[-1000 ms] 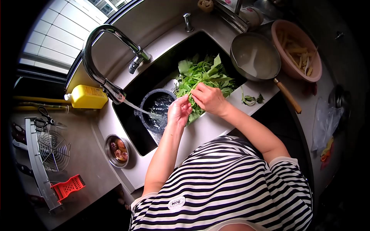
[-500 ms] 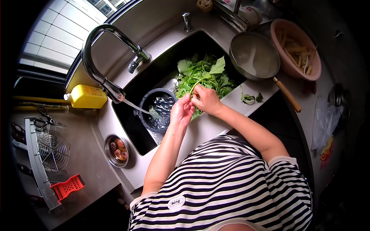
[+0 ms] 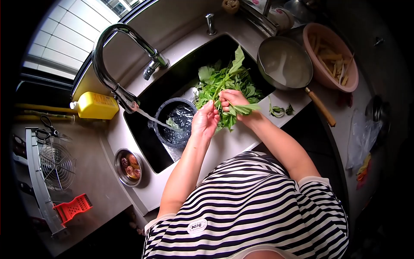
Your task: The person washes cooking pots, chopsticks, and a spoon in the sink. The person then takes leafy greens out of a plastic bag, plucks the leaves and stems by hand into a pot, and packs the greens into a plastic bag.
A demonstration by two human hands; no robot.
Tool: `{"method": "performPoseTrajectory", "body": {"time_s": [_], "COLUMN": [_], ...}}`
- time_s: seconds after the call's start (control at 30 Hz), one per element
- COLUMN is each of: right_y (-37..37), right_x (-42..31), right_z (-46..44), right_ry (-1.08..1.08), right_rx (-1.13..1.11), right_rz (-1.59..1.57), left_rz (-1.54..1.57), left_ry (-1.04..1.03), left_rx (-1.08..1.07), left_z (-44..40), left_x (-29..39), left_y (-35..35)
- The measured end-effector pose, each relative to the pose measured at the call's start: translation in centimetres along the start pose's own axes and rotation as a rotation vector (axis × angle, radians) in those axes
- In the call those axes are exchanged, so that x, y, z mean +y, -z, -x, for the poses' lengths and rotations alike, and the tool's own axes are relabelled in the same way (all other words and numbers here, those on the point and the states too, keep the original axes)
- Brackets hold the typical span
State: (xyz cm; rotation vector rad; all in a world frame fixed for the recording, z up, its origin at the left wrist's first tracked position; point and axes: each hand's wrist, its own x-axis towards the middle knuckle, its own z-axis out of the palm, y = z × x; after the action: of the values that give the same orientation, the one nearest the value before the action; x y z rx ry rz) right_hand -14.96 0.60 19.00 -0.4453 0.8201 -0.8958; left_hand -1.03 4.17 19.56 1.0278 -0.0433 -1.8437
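My left hand [image 3: 205, 121] pinches the end of a green stem over the sink's front edge. My right hand [image 3: 233, 102] is closed round the same leafy stalk, with leaves [image 3: 242, 109] fanning out over its back and wrist. Behind both hands a heap of leafy greens [image 3: 248, 86] fills the right part of the sink [image 3: 151, 97]. Left of the heap, a round dark bowl [image 3: 157, 116] stands in the sink. Water runs into it from the curved faucet [image 3: 98, 47], and a piece of leaf floats inside.
A wooden-handled pan [image 3: 297, 62] and a pink basin [image 3: 354, 77] of pale strips stand at the right. Loose leaves [image 3: 278, 111] lie near the pan. At left are a yellow bottle [image 3: 100, 105], a metal bowl [image 3: 117, 166] of brown pieces, scissors [image 3: 46, 128] and a red grater [image 3: 74, 208].
Leaves now droop over my right hand and wrist, where bare skin showed before. My right hand has turned slightly, and a large leaf in the heap stands more upright.
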Motion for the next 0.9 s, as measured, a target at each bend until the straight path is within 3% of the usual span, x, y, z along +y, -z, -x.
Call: {"method": "performPoseTrajectory", "body": {"time_s": [0.1,0.17,0.3,0.37,0.43,0.5,0.57,0.63,0.77,0.87,0.9], "right_y": [-0.9,0.1,0.8,2.4,4.1,3.5,2.1,-0.6,-0.8,-0.5,-0.8], "right_x": [-1.4,-0.3,0.8,-0.4,-1.6,-2.0,-1.0,-1.0,0.2,-0.1,-0.4], "right_z": [2.0,1.3,-1.2,-1.7,-1.1,1.1,2.9,4.3,3.9,4.4,4.6], "right_ry": [-0.062,0.100,0.311,0.384,0.510,0.428,0.689,1.058,0.904,0.889,0.864], "right_rx": [-0.100,-0.093,0.321,0.445,0.371,0.337,0.130,0.019,0.064,-0.086,-0.103], "right_rz": [0.059,0.130,0.108,-0.109,-0.023,0.359,0.880,1.186,1.858,1.855,1.624], "left_rz": [0.012,-0.022,-0.034,-0.030,-0.053,-0.094,-0.216,-0.361,-0.607,-0.613,-0.605], "left_ry": [-0.041,-0.036,-0.029,-0.037,-0.100,-0.150,-0.235,-0.307,-0.493,-0.468,-0.455], "left_rx": [0.003,0.006,-0.033,-0.012,0.055,0.139,0.186,0.204,0.151,0.102,0.080], "left_z": [0.0,0.3,0.8,0.8,1.0,1.2,1.5,1.7,2.1,2.8,2.9], "left_x": [0.6,0.5,-0.4,0.0,0.9,1.5,1.1,0.3,-0.8,-0.4,-0.3], "left_y": [0.7,0.2,-1.2,-0.8,0.3,1.5,1.6,1.1,0.7,0.9,1.0]}}
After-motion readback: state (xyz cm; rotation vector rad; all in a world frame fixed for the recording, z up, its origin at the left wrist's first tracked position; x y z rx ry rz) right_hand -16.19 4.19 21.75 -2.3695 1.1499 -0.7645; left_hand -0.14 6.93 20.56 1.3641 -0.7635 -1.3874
